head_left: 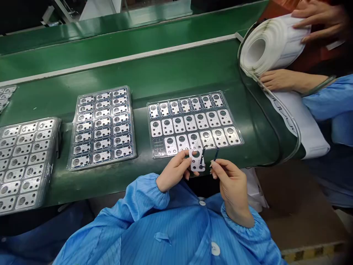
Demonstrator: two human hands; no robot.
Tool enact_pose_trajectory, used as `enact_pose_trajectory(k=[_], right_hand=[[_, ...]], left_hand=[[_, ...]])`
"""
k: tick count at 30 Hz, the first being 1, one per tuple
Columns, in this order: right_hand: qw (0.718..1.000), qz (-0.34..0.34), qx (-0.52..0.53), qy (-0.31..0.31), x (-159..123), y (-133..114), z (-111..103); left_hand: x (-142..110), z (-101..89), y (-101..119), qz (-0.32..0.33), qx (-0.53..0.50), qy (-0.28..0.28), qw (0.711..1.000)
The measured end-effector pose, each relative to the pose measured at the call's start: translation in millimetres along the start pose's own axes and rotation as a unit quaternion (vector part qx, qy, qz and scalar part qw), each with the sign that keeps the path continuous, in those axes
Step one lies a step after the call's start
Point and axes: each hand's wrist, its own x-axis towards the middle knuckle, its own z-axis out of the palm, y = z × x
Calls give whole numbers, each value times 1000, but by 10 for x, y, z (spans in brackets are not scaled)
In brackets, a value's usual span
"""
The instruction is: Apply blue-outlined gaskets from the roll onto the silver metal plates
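Note:
My left hand (175, 169) pinches a small silver plate (194, 164) with a large round hole and smaller holes, held upright over the front edge of the belt. A thin dark strip (202, 156) lies along the plate's right side; whether it is stuck on I cannot tell. Close to the right, my right hand (233, 184) grips another narrow dark strip (216, 152) between thumb and fingers, apart from the plate. Just beyond both hands is a clear plastic tray (158, 148) of similar plates, with one bare compartment at its front left corner.
Stacked trays of plates (101, 127) stand left of centre on the green belt (187, 73), and more trays (26, 162) at far left. At right, a co-worker's hands (286, 79) hold a big white roll (275, 44). A dark cable (256, 99) loops beside it.

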Motion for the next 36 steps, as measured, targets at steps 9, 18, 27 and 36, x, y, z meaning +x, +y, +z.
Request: enact_pose_trajectory(k=[9, 18, 27, 36], right_hand=[[994, 5, -110, -27, -113, -119, 11], [987, -33, -150, -45, -130, -160, 47], [976, -98, -188, -49, -154, -128, 6], [918, -294, -259, -67, -171, -232, 36]], left_hand=[[7, 6, -16, 34, 0, -7, 999], [-1, 4, -40, 43, 2, -8, 999], [14, -8, -76, 48, 21, -5, 999], [-6, 2, -26, 43, 19, 0, 999]])
